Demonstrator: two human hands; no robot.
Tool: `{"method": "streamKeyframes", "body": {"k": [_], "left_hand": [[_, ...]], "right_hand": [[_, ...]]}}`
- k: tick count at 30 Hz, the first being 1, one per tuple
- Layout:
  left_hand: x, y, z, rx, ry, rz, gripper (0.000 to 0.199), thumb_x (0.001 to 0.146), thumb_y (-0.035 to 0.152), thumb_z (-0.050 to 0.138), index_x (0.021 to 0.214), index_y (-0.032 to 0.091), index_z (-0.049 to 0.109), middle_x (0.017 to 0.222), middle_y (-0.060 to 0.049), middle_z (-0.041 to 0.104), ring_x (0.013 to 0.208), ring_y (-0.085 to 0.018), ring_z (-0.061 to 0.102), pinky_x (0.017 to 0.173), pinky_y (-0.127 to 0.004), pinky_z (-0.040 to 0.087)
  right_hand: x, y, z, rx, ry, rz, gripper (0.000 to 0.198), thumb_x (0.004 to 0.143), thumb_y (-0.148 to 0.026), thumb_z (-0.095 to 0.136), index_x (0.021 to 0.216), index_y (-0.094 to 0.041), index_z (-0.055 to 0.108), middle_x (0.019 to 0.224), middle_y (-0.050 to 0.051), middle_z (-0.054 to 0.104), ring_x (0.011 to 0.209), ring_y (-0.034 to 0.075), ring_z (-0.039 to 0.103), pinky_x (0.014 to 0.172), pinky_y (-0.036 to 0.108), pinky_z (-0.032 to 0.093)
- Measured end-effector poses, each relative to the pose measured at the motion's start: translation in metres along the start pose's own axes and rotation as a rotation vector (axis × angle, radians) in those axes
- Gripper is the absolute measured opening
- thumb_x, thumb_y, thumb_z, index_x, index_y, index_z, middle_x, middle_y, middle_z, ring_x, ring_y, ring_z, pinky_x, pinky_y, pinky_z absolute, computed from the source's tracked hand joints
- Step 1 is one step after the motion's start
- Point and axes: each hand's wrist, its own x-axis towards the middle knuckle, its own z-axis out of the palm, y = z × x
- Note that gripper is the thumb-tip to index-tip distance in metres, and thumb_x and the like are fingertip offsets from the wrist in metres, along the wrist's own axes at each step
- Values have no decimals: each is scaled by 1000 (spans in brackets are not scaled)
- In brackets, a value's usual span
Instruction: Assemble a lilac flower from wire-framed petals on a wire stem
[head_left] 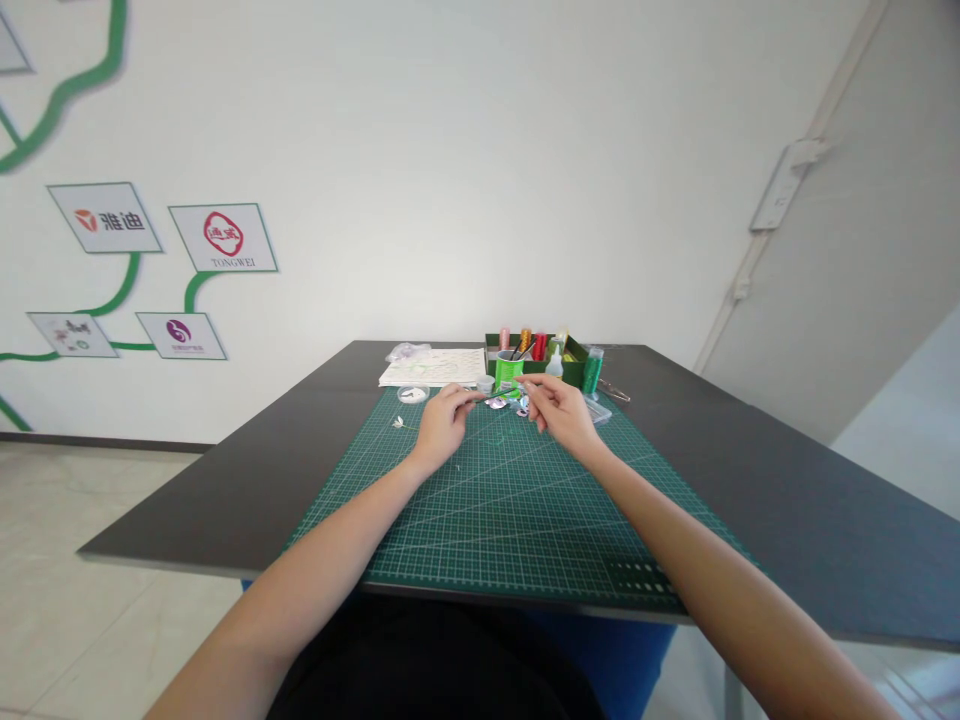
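Seeing smooth, matt dark table [300, 440]; matt gridded mat [487, 520] up to near edge; paper sheets [435, 367], crinkly clear plastic bag [407, 351] toward far edge. Can't judge dark stick's [499, 394] finish.

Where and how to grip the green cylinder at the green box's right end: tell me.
Probably around its middle, the right hand coming from the upper right: the green cylinder is narrow and stands nearly upright, while the green box crowds its left side.
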Motion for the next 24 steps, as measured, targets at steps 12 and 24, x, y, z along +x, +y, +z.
{"method": "streamKeyframes", "body": {"k": [12,24], "left_hand": [[0,1,-1,-10,2,6,29,90,7,51,102,21,74,89,-4,64,84,-17,59,77,-28,44],[0,1,0,16,4,18,30,90,6,53,104,22,74,89,-4,64,84,-16,60,77,-27,46]], "right_hand": [[2,1,-2,16,73,14,47,88,-48,58,121,-15,63,59,-3,56,41,9,46,42,22,41],[3,1,0,58,71,40,48,85,-46,62,121,-14,65,65,1,64,43,10,53,40,22,41]]}}
